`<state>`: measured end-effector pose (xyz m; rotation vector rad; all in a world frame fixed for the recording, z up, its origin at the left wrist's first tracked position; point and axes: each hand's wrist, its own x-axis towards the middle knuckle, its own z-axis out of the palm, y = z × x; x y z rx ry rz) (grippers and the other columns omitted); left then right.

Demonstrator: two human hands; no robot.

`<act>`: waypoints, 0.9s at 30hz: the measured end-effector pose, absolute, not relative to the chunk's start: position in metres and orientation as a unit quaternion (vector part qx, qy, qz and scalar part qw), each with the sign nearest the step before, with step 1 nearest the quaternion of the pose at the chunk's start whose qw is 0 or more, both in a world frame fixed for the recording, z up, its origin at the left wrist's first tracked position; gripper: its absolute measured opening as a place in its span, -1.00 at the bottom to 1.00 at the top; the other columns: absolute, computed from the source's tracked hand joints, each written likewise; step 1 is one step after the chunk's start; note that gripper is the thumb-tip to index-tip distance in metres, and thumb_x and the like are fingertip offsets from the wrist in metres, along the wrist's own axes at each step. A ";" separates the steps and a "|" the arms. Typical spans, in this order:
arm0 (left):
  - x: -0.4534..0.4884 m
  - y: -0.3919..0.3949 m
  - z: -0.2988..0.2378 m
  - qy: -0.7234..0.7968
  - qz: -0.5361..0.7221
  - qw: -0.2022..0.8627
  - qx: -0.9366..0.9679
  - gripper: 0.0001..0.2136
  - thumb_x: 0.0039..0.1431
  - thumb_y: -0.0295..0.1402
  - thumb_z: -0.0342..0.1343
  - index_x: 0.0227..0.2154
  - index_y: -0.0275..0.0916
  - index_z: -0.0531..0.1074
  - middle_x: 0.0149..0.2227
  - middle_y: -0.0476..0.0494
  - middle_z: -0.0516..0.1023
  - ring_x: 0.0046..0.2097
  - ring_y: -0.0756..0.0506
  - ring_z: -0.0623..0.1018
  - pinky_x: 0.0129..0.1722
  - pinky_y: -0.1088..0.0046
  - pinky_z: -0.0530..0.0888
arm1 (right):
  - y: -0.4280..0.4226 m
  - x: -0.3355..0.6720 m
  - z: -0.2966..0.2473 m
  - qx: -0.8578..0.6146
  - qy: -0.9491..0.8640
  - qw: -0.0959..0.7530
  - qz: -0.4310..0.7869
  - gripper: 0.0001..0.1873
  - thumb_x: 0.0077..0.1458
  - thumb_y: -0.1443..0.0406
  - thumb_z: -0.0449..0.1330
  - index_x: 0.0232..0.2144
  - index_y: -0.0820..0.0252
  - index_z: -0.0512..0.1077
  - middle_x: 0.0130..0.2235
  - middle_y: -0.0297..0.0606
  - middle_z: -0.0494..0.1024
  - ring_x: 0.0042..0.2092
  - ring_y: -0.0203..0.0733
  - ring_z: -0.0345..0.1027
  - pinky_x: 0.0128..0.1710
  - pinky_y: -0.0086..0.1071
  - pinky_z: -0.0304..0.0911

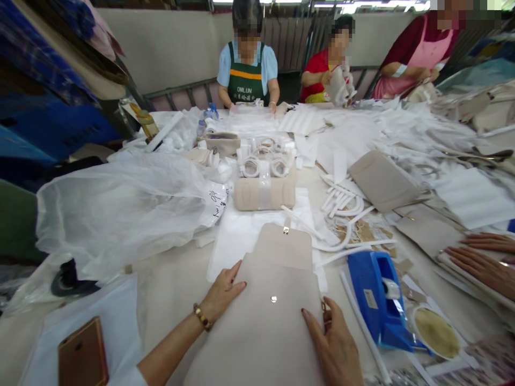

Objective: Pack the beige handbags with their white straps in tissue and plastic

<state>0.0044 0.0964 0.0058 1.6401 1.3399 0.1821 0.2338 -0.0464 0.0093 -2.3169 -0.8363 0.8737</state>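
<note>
A beige leather bag [269, 300] lies flat on the table in front of me, its flap open toward the far side and a metal snap at its middle. My left hand [222, 294] rests on the bag's left edge, fingers stretched out. My right hand [333, 343] lies on the bag's right edge near a small gold ring, thumb and fingers spread. Neither hand grips anything.
A blue tape dispenser [380, 303] stands right of the bag, a phone [82, 354] at the lower left. White plastic bags [120, 206], white straps [341, 206], a rolled beige piece [264, 193] and more beige bags [382, 179] crowd the table. Another person's hands [483, 260] rest at right; three people work at the far side.
</note>
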 end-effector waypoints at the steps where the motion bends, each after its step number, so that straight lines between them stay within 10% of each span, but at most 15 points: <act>1: 0.007 0.097 0.007 0.535 0.045 0.448 0.714 -0.44 0.11 -0.20 -0.11 0.17 -0.28 0.01 -0.03 -0.27 0.34 0.01 -0.18 0.33 0.03 0.21 0.26 | -0.043 0.232 0.010 -0.854 -0.301 0.274 0.325 -0.29 -0.15 -0.11 0.08 0.00 0.12 0.18 -0.14 -0.15 0.40 -0.19 -0.01 0.31 -0.19 -0.20 0.24; 7: 0.025 0.094 0.011 0.459 -0.093 0.199 0.861 -0.51 0.13 -0.55 -0.20 0.16 -0.23 0.03 0.25 -0.35 -0.09 0.25 -0.29 -0.05 0.12 -0.07 0.04 | -0.044 0.236 -0.014 -0.809 -0.242 0.338 0.416 -0.30 -0.11 -0.10 0.04 0.01 0.15 0.17 -0.49 -0.36 0.40 -0.41 -0.12 0.35 -0.42 -0.33 0.27; 14: 0.028 0.100 -0.002 0.330 -0.105 0.219 0.912 -0.37 -0.03 -0.71 -0.20 0.12 -0.07 0.12 0.22 -0.29 0.02 0.24 -0.29 -0.04 0.13 -0.09 0.04 | -0.013 0.266 0.008 -0.845 -0.463 0.098 0.251 -0.49 -0.02 -0.03 -0.07 -0.19 0.11 0.41 -0.37 -0.16 0.45 -0.35 0.03 0.37 -0.35 -0.18 0.21; 22: 0.034 0.098 -0.005 0.328 -0.107 0.280 0.896 -0.42 -0.03 -0.67 -0.07 0.07 -0.06 0.21 0.24 -0.31 -0.06 0.23 -0.40 -0.08 0.11 -0.04 0.15 | 0.098 0.309 -0.034 -0.838 -0.253 0.271 0.400 -0.19 -0.39 -0.01 0.18 -0.11 0.44 0.29 -0.31 0.03 0.50 -0.22 0.16 0.36 -0.21 -0.06 0.23; 27: 0.031 0.097 -0.010 0.331 -0.085 0.289 0.894 -0.48 0.00 -0.62 -0.05 0.04 -0.06 0.25 0.24 -0.28 -0.02 0.22 -0.40 -0.03 0.10 -0.04 0.17 | 0.105 0.310 -0.028 -0.702 -0.235 0.365 0.564 -0.39 -0.40 0.07 0.27 -0.27 0.33 0.40 -0.33 -0.15 0.53 -0.28 -0.06 0.39 -0.26 -0.27 0.30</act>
